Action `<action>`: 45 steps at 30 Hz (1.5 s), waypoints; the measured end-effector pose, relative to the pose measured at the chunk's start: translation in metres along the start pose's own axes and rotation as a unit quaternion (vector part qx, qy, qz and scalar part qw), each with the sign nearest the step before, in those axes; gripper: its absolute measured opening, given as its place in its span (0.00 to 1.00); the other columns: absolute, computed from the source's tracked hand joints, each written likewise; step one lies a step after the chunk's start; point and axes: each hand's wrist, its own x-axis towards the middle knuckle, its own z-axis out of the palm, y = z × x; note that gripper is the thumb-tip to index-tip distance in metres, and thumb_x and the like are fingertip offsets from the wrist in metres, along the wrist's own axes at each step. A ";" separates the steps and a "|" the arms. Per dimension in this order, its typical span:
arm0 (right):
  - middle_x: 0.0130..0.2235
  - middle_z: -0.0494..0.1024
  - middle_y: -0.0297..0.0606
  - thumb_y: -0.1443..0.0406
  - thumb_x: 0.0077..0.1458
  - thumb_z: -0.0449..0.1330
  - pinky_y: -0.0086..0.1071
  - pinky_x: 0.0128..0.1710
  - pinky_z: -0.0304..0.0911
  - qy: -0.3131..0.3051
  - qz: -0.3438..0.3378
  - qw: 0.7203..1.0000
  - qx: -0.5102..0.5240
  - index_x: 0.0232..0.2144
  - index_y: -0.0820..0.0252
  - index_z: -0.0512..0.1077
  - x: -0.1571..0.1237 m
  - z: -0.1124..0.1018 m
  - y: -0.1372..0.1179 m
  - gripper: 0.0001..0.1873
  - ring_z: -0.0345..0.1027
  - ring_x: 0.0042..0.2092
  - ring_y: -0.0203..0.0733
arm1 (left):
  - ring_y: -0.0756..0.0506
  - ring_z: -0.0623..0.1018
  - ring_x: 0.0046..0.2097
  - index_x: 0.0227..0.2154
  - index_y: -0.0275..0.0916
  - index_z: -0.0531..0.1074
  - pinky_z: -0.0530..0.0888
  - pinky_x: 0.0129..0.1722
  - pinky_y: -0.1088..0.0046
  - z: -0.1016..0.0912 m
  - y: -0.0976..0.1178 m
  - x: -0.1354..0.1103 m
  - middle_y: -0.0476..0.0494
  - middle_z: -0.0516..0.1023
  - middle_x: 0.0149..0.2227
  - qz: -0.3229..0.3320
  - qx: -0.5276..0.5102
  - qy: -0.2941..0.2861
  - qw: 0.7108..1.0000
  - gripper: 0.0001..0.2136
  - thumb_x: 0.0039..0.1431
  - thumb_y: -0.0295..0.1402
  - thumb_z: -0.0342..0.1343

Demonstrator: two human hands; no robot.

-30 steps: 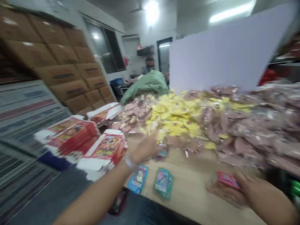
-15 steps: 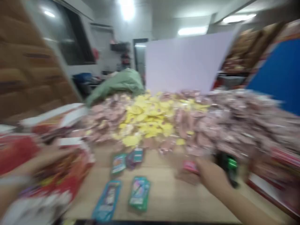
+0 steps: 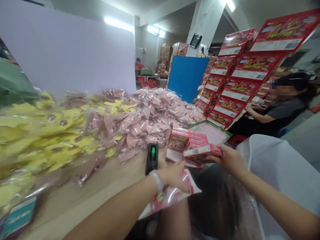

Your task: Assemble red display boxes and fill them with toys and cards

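Note:
My right hand [image 3: 228, 158] is closed on a flat red box [image 3: 202, 151], held level above the table's right end beside a stack of like red boxes [image 3: 187, 139]. My left hand [image 3: 175, 176] is closed on a glossy pink and white packet [image 3: 172, 195] at the table's near edge. A black and green tape dispenser [image 3: 152, 157] lies on the wooden table [image 3: 82, 196] just left of my left hand.
A big heap of pink packets [image 3: 150, 116] and yellow packets [image 3: 42, 133] covers the table. Teal card packs [image 3: 17, 218] lie at the lower left. Stacked red cartons [image 3: 240, 80] rise at the right, where a seated person [image 3: 280, 106] works. A blue board [image 3: 186, 76] and a white board [image 3: 67, 53] stand behind.
The view has swung from the left end of the table to the right end. My right hand now holds a red box and my left hand a pink packet.

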 end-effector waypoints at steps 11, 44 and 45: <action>0.27 0.74 0.43 0.45 0.50 0.52 0.33 0.31 0.56 -0.035 -0.124 0.985 -0.116 0.29 0.62 0.68 -0.013 0.045 0.008 0.25 0.68 0.32 0.47 | 0.27 0.68 0.49 0.53 0.34 0.58 0.68 0.45 0.52 0.041 -0.017 0.081 0.30 0.62 0.52 -0.123 0.117 -0.077 0.982 0.49 0.22 0.51 0.60; 0.57 0.62 0.45 0.51 0.52 0.52 0.43 0.45 0.65 -0.118 0.141 0.866 0.465 0.62 0.49 0.42 -0.084 -0.021 -0.121 0.39 0.63 0.53 0.51 | 0.44 0.73 0.47 0.56 0.39 0.46 0.71 0.46 0.70 0.026 0.019 -0.081 0.38 0.69 0.49 -0.155 -0.355 0.404 0.829 0.41 0.41 0.35 0.63; 0.56 0.65 0.44 0.51 0.52 0.52 0.42 0.43 0.67 -0.159 0.153 0.824 0.522 0.61 0.47 0.44 -0.108 -0.017 -0.150 0.37 0.66 0.50 0.51 | 0.43 0.74 0.46 0.56 0.39 0.47 0.73 0.43 0.70 0.039 0.022 -0.103 0.38 0.70 0.49 -0.172 -0.385 0.422 0.803 0.42 0.39 0.33 0.64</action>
